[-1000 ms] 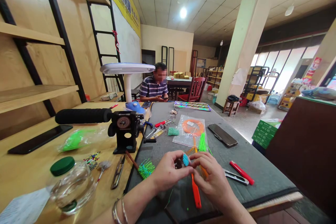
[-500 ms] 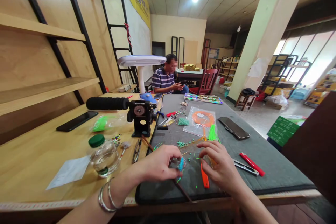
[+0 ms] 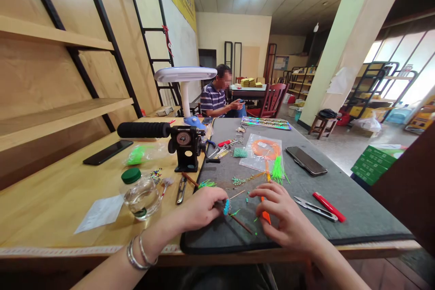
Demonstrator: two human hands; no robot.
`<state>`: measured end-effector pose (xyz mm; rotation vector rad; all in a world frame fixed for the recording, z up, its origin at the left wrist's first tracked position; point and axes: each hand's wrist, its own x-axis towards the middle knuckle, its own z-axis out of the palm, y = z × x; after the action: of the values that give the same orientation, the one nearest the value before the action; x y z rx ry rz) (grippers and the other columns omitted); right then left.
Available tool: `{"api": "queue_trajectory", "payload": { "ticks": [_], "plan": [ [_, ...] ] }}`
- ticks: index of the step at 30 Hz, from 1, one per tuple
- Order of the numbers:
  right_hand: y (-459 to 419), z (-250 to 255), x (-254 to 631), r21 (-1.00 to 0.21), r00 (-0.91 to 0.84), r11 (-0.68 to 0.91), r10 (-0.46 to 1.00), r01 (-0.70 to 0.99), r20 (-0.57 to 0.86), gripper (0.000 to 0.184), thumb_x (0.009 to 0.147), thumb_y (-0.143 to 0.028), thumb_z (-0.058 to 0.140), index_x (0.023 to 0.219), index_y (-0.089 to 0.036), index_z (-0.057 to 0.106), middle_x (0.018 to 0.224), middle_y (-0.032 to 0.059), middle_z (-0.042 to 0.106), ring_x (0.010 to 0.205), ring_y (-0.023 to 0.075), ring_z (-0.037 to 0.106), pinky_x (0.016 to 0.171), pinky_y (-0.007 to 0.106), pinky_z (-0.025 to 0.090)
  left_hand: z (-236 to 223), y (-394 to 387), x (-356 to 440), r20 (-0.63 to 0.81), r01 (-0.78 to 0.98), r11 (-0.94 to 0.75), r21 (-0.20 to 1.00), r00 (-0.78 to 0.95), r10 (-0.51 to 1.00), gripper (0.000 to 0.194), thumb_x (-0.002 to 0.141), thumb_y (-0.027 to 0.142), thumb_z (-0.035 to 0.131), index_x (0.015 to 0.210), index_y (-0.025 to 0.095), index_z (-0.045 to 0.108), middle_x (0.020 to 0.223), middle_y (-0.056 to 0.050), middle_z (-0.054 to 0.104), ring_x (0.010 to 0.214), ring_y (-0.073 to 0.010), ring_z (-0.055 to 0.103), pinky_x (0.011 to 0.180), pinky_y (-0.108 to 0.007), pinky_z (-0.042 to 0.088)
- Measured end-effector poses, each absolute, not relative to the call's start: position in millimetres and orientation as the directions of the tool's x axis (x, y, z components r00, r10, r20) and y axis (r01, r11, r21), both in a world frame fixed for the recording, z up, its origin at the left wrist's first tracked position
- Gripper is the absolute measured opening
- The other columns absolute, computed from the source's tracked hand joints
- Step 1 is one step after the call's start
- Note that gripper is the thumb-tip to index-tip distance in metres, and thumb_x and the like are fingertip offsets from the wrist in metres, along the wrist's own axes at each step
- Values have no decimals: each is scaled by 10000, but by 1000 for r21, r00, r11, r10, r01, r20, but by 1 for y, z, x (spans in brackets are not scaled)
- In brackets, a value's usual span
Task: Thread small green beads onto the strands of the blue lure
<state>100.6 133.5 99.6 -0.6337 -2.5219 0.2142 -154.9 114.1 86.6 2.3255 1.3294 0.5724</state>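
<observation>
Left hand (image 3: 200, 208) closed, thumb and fingers pinching a thin stick (image 3: 242, 224) with a blue tuft (image 3: 226, 207) on it, low over the gray mat (image 3: 360, 204). Tuft right between both hands. Right hand (image 3: 285, 215) curved, fingers apart, over an orange strip (image 3: 265, 210); no telling if gripping it.

Easy to drop the tuft with a slack pinch. Loose beads (image 3: 238, 181) at 12 o'clock, quick to roll away from a bumped wrist. Sharp snips (image 3: 181, 189) at 10 o'clock and a steel cutter (image 3: 315, 208) at 2 o'clock, close enough to nick a finger on a fast reach. Glass jar (image 3: 142, 198) at 10 o'clock, open to a knock from the left arm. Bag of orange cord (image 3: 263, 154) at 12 o'clock and phone (image 3: 306, 161) at 1 o'clock, both past the beads, so a long reach means crossing them.
</observation>
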Motion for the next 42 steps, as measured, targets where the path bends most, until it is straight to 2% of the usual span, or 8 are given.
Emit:
{"api": "queue_trajectory", "payload": {
  "ticks": [5,11,24,32,42],
  "plan": [
    [131,100,99,-257,-780,887,460,383,425,184,711,-76,544,788,-239,580,1180,19,602,1151,243,458,1036,502,305,90,116,-155,173,705,-453,546,434,884,130,703,69,505,700,169,588,685,9,593,668,-129,499,615,-222,335],
    [129,100,97,-256,-781,884,466,391,417,174,715,-79,549,785,-236,574,1173,9,608,1150,230,465,1052,500,284,91,117,-155,183,693,-450,563,427,886,142,686,69,503,708,164,606,695,4,602,674,-131,504,618,-221,338],
    [127,105,94,-270,-792,892,448,363,415,198,701,-66,544,776,-239,608,1182,10,619,1132,228,490,1005,489,358,90,115,-156,180,708,-444,550,419,890,138,712,83,505,713,167,615,698,-1,607,674,-137,508,621,-226,344],
    [131,105,88,-282,-799,895,438,346,411,207,689,-51,554,774,-231,612,1180,4,620,1141,205,485,1006,439,364,90,113,-155,175,715,-460,527,438,882,128,707,80,500,714,174,587,700,6,588,677,-136,499,617,-228,329],
    [127,109,85,-312,-810,889,441,335,386,223,661,-49,541,759,-239,604,1145,-9,634,1158,210,476,1036,448,336,88,110,-156,180,743,-455,491,425,887,156,669,59,486,707,183,573,687,6,565,665,-144,480,600,-240,314]
  ]
}}
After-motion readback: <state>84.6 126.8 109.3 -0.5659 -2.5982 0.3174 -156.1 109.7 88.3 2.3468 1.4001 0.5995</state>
